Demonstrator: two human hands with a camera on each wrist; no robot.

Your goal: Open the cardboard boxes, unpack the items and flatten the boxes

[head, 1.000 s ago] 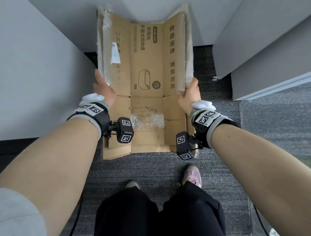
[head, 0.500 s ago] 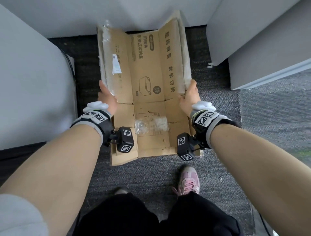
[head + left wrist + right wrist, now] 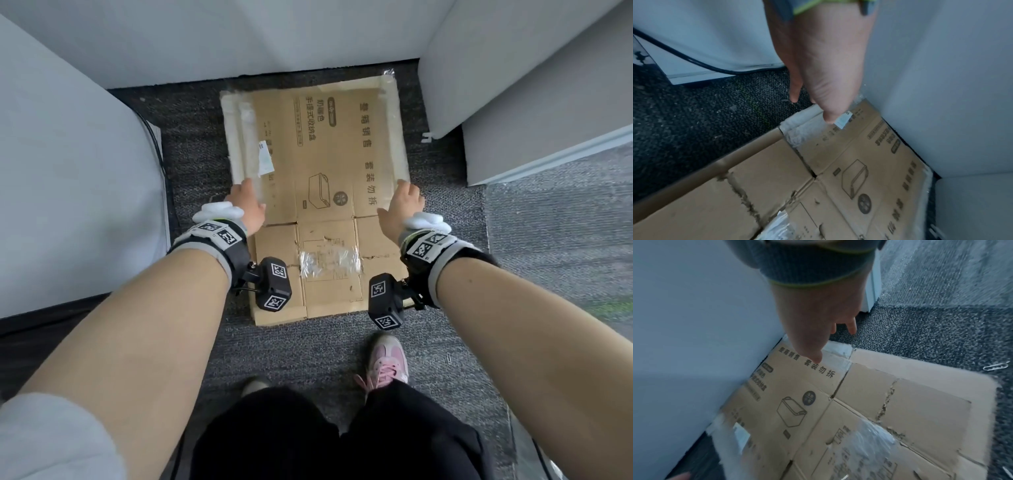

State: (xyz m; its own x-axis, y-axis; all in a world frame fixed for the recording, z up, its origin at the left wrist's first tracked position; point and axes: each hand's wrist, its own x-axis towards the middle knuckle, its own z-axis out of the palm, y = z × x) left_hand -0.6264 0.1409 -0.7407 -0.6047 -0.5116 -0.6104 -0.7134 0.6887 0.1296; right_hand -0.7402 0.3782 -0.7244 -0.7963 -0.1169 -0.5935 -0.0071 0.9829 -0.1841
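Nearby, grey panels (image 3: 68,192) flanking flattened box (image 3: 329,171)
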